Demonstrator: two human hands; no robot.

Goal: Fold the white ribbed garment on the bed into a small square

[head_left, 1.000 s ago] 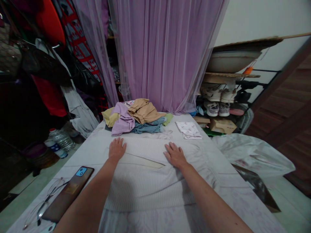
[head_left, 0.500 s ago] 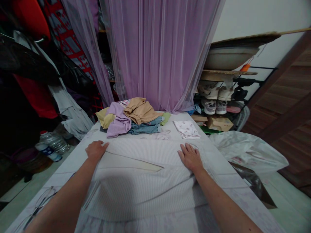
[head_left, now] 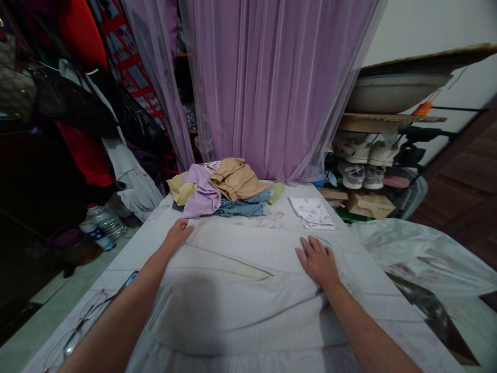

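Observation:
A white ribbed knit sweater (head_left: 240, 246) lies spread flat on the bed, with a cream-coloured fold running across its middle. My left hand (head_left: 178, 233) rests at its upper left edge, holding nothing I can see. My right hand (head_left: 317, 261) lies flat on its right side, fingers apart. Beyond the sweater sits a heap of lilac, tan, yellow and denim clothes (head_left: 221, 189). A folded white printed cloth (head_left: 311, 212) lies to the right of the heap. My left forearm hides most of a phone (head_left: 130, 280).
Eyeglasses (head_left: 79, 331) lie at the bed's left edge. A sheer lilac curtain (head_left: 279, 88) hangs behind the bed. Dark hanging clothes (head_left: 77, 93) and plastic bottles (head_left: 103, 223) stand left; a shoe rack (head_left: 361, 166) and a white plastic sheet (head_left: 419, 259) stand right.
My hands have slid apart along the sweater toward its two sides. The view has swung slightly, and my left forearm now covers most of the phone.

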